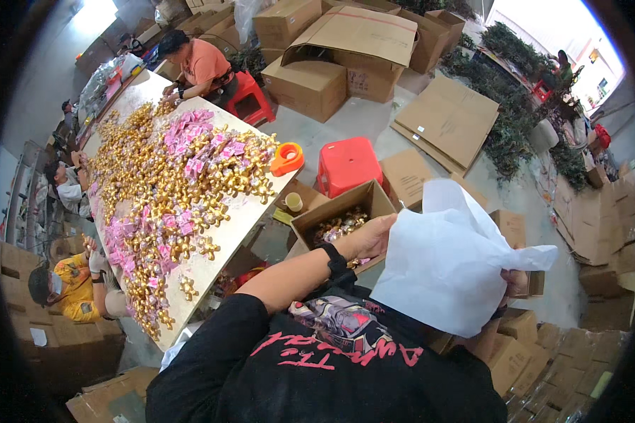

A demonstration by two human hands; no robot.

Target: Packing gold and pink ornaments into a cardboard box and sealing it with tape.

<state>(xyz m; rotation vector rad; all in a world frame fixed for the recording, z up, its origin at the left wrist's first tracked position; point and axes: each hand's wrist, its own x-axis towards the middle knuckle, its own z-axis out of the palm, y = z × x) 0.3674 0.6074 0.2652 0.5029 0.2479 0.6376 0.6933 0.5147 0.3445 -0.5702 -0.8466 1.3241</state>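
Observation:
A large sheet of white tissue paper [448, 261] is held up in front of me by both hands. My left hand [370, 236] grips its left edge, with a black watch band on the wrist. My right hand [516, 282] pinches the sheet's right corner and is mostly hidden behind it. Just beyond my left hand sits an open cardboard box [342, 204] holding shiny gold items. My black shirt with a red print fills the lower part of the view.
A long table [240, 211] on the left carries heaps of gold figures and pink packets, with an orange tape dispenser [287, 158] at its edge. Three people sit around it. Red stools [347, 163], cardboard boxes, flattened cartons and green plants cover the floor.

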